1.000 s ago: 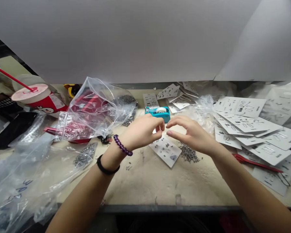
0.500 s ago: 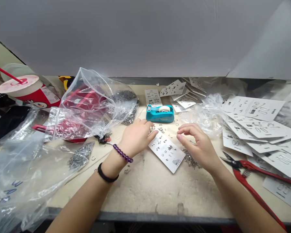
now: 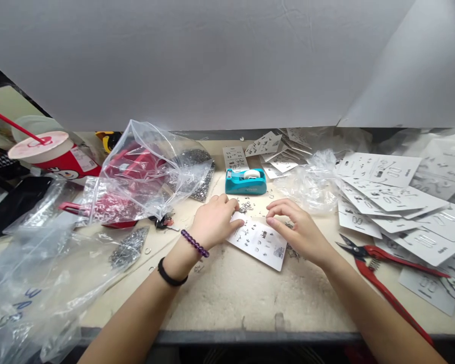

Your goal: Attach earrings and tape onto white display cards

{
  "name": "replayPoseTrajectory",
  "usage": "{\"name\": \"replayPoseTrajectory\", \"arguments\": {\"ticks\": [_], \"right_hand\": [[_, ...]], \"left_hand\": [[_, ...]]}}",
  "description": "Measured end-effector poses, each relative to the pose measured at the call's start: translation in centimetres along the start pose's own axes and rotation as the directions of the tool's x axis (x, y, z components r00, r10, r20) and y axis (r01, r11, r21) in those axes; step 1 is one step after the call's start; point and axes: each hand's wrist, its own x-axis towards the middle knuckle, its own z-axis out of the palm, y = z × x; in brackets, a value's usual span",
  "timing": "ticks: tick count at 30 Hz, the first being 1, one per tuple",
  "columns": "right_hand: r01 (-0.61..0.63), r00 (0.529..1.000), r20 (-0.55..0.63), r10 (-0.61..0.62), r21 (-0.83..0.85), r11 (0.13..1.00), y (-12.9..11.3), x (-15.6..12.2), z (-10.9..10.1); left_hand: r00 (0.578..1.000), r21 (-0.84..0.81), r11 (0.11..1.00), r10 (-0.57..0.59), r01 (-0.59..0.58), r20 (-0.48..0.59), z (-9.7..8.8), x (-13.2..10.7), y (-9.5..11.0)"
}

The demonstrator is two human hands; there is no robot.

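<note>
White card (image 3: 258, 239) under both hands: left hand (image 3: 214, 221) flat, right hand (image 3: 299, 228) curled, neither gripping.

Left hand (image 3: 216, 222) and right hand (image 3: 299, 230) lowered from mid-air onto white card (image 3: 258, 241)

Both forearms entered from the lower edge of the view and converged toward the centre. The left arm ran up from lower left, bare to the wrist. The left hand (image 3: 214, 220) lay palm down, knuckles uppermost, fingers loosely curled, the thumb tip extended to the right. The right arm ran up from lower right, also bare. The right hand (image 3: 299, 228) was palm down and slightly arched, fingers bent and pointing left, the index fingertip and thumb drawn close together. Whether anything was pinched between them could not be determined. The two hands were near each other but apart, the fingertips not touching.
</note>
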Motion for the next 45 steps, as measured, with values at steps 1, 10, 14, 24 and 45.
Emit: {"name": "replayPoseTrajectory", "arguments": {"ticks": [1, 10, 14, 24, 45], "right_hand": [[-0.005, 1.000, 0.023, 0.005, -0.009, 1.000, 0.0, 0.0, 0.2], [0.000, 1.000, 0.024, 0.013, -0.467, 0.884, -0.4, -0.5, 2.4], [-0.028, 1.000, -0.023, 0.018, -0.528, 0.849, -0.5, -0.5, 3.3], [0.030, 0.994, -0.048, -0.095, -0.730, 0.683, -0.2, -0.3, 5.0], [0.189, 0.837, -0.491, -0.244, -0.160, 0.969, 0.1, -0.2, 0.4]], "left_hand": [[1.000, 0.007, 1.000, 0.026, -0.026, -0.009, 0.0, 0.0, -0.1], [0.977, 0.051, 0.976, 0.213, -0.212, -0.017, -0.2, -0.1, -0.6], [0.978, 0.078, 0.976, 0.205, -0.203, -0.027, -0.3, -0.2, -0.6], [0.999, 0.074, 0.997, -0.006, 0.010, -0.054, -2.7, -2.1, 0.6], [0.998, -0.979, 0.202, 0.052, -0.030, -0.020, 1.4, 0.5, 2.5]]}}
